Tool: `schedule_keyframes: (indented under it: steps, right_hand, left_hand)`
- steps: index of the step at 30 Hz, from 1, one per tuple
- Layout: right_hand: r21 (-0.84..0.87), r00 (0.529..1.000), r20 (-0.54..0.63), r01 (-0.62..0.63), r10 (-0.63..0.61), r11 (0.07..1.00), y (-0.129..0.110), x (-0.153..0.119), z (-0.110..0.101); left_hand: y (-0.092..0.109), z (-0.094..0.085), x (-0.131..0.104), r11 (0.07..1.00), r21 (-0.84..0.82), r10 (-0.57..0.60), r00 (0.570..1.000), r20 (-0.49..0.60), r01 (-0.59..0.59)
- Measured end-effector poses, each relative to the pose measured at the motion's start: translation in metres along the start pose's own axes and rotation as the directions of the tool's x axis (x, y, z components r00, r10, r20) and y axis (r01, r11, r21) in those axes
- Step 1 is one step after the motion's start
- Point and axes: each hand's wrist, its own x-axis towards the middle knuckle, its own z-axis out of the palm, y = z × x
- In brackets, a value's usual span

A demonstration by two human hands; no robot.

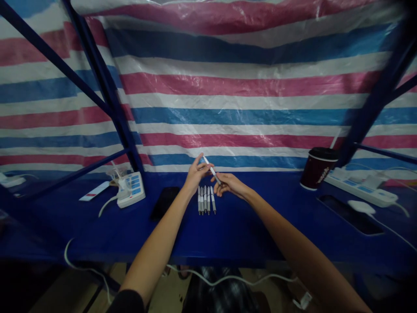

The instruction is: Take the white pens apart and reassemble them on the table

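Observation:
A white pen with a grey grip (212, 169) is held slantwise above the table between my two hands. My left hand (196, 173) is closed on its upper end, fingers pinching near the top. Around the lower, grey end the fingers of my right hand (228, 183) are closed. Just below my hands, several similar white-and-grey pens (205, 201) lie side by side in a row on the blue table (228, 239), their grey ends toward me.
Left of the pens lies a dark flat object (165, 201), and beyond it a white power strip (133, 189) with a plugged-in cord. To the right stand a dark lidded cup (318, 168), a phone (350, 214) and another power strip (361, 188). A striped plastic sheet (247, 115) hangs behind.

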Motion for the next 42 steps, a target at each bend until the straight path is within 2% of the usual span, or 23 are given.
schedule_keyframes:
  steps: [3,5,7,8,11,13,16,19,22,25,27,29,31,35,40,42]
  right_hand:
    - [-0.025,0.994,-0.100,-0.038,0.035,0.999,0.002,0.003,-0.008]
    - [-0.051,0.979,-0.198,-0.049,0.038,0.997,0.006,0.006,-0.017]
    - [-0.076,0.962,-0.271,-0.055,0.032,0.996,0.012,0.008,-0.025]
    - [-0.088,0.959,-0.283,-0.054,0.027,0.995,0.015,0.008,-0.029]
    - [-0.137,0.961,-0.276,-0.074,0.034,0.988,0.023,0.009,-0.033]
    - [-0.183,0.966,-0.252,-0.110,0.061,0.977,0.027,0.009,-0.032]
    - [-0.303,0.972,-0.222,-0.138,0.071,0.943,0.031,0.008,-0.029]
    - [-0.488,0.977,-0.213,-0.107,0.001,0.866,0.033,0.004,-0.026]
    - [-0.681,0.982,-0.183,-0.087,-0.054,0.728,0.031,-0.002,-0.022]
    - [-0.796,0.982,-0.186,-0.127,-0.040,0.592,0.027,-0.005,-0.013]
    - [-0.844,0.976,-0.212,-0.164,-0.038,0.511,0.025,-0.005,-0.006]
    - [-0.882,0.972,-0.231,-0.186,-0.052,0.434,0.024,-0.005,0.000]
    - [-0.904,0.968,-0.246,-0.209,-0.054,0.374,0.024,-0.005,0.006]
    - [-0.915,0.957,-0.286,-0.259,-0.044,0.311,0.024,-0.008,0.014]
    - [-0.917,0.957,-0.289,-0.266,-0.034,0.295,0.024,-0.010,0.018]
    - [-0.919,0.958,-0.284,-0.264,-0.028,0.293,0.022,-0.012,0.017]
  left_hand:
    - [0.017,-0.010,-0.010,0.983,0.074,0.176,0.973,-0.151,-0.167]
    - [0.029,-0.019,-0.029,0.923,0.287,0.315,0.931,-0.186,-0.255]
    - [0.036,-0.028,-0.054,0.789,0.530,0.417,0.905,-0.086,-0.313]
    - [0.038,-0.032,-0.066,0.692,0.633,0.423,0.905,0.031,-0.346]
    - [0.033,-0.046,-0.095,0.454,0.770,0.336,0.886,0.319,-0.449]
    - [0.024,-0.054,-0.104,0.368,0.805,0.259,0.883,0.392,-0.465]
    - [0.011,-0.058,-0.107,0.301,0.838,0.172,0.890,0.422,-0.456]
    - [0.002,-0.056,-0.108,0.287,0.847,0.120,0.893,0.433,-0.448]
    - [0.001,-0.053,-0.111,0.342,0.831,0.080,0.895,0.440,-0.439]
    - [0.002,-0.050,-0.114,0.369,0.834,0.080,0.908,0.411,-0.410]
    - [0.003,-0.046,-0.116,0.312,0.881,0.125,0.935,0.332,-0.355]
    - [0.003,-0.042,-0.116,0.248,0.936,0.168,0.963,0.212,-0.250]
    - [0.001,-0.037,-0.115,0.218,0.965,0.151,0.982,0.112,-0.144]
    - [-0.008,-0.028,-0.108,0.251,0.965,0.053,0.996,0.065,-0.076]
    - [-0.014,-0.012,-0.099,0.419,0.908,-0.001,1.000,-0.005,0.005]
    - [-0.014,-0.003,-0.098,0.457,0.889,-0.016,1.000,-0.017,0.022]
